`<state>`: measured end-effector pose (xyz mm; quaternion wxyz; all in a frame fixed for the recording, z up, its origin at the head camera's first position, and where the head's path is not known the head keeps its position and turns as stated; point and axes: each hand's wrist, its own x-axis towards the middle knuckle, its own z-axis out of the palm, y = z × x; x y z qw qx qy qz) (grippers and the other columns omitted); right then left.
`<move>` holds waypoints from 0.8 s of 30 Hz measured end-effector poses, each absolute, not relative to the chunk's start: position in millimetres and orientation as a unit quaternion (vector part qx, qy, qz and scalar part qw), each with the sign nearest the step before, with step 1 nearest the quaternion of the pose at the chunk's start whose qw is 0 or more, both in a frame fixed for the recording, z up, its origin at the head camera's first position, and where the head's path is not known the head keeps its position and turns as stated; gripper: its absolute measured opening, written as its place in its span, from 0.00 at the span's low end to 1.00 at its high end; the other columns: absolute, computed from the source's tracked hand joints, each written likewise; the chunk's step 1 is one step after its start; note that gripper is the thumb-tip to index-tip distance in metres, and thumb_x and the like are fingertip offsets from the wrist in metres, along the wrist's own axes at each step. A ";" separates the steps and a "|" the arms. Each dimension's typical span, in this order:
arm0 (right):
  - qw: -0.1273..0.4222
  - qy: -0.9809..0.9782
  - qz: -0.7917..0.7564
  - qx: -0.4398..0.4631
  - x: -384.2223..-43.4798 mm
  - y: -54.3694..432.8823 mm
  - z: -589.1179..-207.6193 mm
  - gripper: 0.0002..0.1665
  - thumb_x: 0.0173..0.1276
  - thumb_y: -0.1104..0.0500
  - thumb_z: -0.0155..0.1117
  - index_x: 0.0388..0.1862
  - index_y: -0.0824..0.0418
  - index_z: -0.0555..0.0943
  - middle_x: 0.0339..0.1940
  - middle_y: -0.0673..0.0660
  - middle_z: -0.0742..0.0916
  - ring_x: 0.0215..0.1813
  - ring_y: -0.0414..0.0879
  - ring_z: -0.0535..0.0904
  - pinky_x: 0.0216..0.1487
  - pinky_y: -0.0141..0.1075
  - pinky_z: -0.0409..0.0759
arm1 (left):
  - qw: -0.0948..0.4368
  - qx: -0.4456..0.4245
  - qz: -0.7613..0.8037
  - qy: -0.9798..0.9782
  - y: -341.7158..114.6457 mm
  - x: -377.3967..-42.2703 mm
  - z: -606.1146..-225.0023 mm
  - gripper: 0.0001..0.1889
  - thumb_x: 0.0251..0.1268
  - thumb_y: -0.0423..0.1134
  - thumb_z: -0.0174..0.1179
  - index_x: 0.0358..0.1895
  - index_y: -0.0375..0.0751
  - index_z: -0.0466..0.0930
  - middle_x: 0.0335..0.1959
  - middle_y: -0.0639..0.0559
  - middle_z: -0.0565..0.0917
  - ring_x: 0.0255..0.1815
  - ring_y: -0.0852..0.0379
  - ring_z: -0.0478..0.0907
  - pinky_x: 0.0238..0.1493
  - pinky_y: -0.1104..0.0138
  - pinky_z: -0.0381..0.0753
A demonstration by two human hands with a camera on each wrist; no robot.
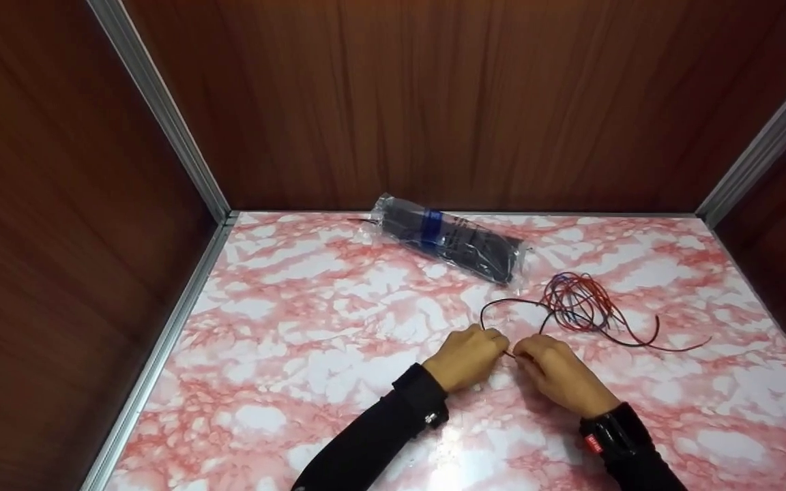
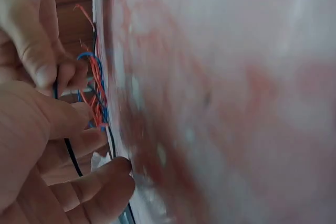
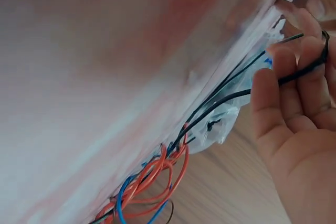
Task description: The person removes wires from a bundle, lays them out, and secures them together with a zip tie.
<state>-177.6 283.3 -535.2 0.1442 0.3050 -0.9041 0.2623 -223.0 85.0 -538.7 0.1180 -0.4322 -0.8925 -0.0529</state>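
In the head view my left hand [image 1: 468, 358] and right hand [image 1: 560, 375] are close together over the table, each pinching a thin black wire [image 1: 512, 300]. A short stretch of it spans the gap between them. The wire loops up from the left hand and runs to a loose tangle of red and blue wires [image 1: 578, 300] at the right. The left wrist view shows the black wire [image 2: 72, 157] passing under the left thumb and fingers. Across the right hand's curled fingers [image 3: 286, 85] lies the black wire [image 3: 226, 99] in the right wrist view.
A clear plastic pack [image 1: 454, 239] with dark contents and a blue band lies near the back wall. Brown wood-look panels [image 1: 420, 102] enclose the red-and-white marbled table [image 1: 284, 389] at the back and sides. Loose wire ends [image 1: 690, 348] stretch right of the tangle.
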 end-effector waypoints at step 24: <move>0.171 -0.938 0.090 0.288 -186.2 295.0 -535.4 0.13 0.54 0.73 0.68 0.29 0.56 0.84 0.25 0.49 0.81 0.27 0.47 0.79 0.23 0.41 0.75 | 0.217 -0.378 -0.049 -0.899 -6.9 -235.3 -534.7 0.07 0.63 0.34 0.62 0.35 0.51 0.88 0.31 0.55 0.80 0.32 0.54 0.78 0.27 0.62 0.81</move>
